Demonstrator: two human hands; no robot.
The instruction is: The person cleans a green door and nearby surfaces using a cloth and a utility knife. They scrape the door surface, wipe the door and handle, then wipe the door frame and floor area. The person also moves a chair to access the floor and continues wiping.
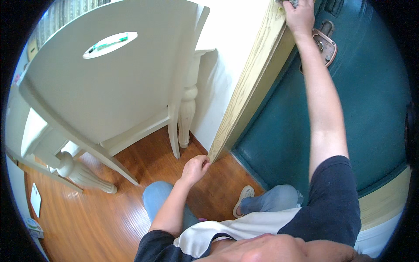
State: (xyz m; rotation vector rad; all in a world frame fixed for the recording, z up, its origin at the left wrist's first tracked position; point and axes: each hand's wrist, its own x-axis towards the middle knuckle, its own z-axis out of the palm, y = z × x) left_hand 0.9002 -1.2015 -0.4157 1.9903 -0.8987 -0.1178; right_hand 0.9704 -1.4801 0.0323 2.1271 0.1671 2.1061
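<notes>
At the top edge of the view my right hand is raised, its fingers closed on a grey cloth or scouring pad that is partly cut off. The pad lies against the pale wooden door frame. Below and beside that hand is the metal lock plate of the dark green door. My left hand hangs low near the foot of the frame, fingers curled; no object shows in it, and whether it touches the frame cannot be told.
A cream chair with an oval slot stands at the left, close to a table with turned legs. White wall lies between table and frame. Wooden floor is underfoot, with a flat white object at far left.
</notes>
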